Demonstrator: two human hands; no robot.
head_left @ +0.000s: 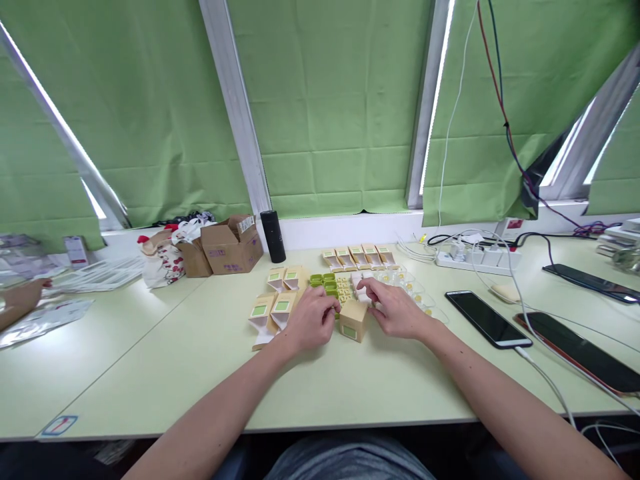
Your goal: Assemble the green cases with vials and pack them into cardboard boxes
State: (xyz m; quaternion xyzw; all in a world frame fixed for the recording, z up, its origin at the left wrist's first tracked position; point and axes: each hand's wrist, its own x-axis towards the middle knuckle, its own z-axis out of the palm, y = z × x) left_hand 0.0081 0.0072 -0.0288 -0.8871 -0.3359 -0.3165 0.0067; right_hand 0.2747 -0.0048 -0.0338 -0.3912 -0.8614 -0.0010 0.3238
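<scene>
A small tan cardboard box (354, 321) with a green label stands on the table between my hands. My left hand (314, 316) is closed at its left side, fingers curled beside the box; whatever they hold, if anything, is hidden. On the box's other side is my right hand (396, 308), open, its index finger stretched out and its thumb close to the box edge. Beyond the hands lie green trays (324, 280), small yellow pieces (344, 288), white pieces (361, 277) and clear plastic covers (407, 283) with yellow spots.
Open cardboard sleeves (273, 310) lie left, and more sleeves (357, 258) stand in a back row. A black bottle (273, 237), a carton (233, 247), a power strip (477, 259) and a phone (487, 319) surround them. Another person's hand (23, 300) is at far left.
</scene>
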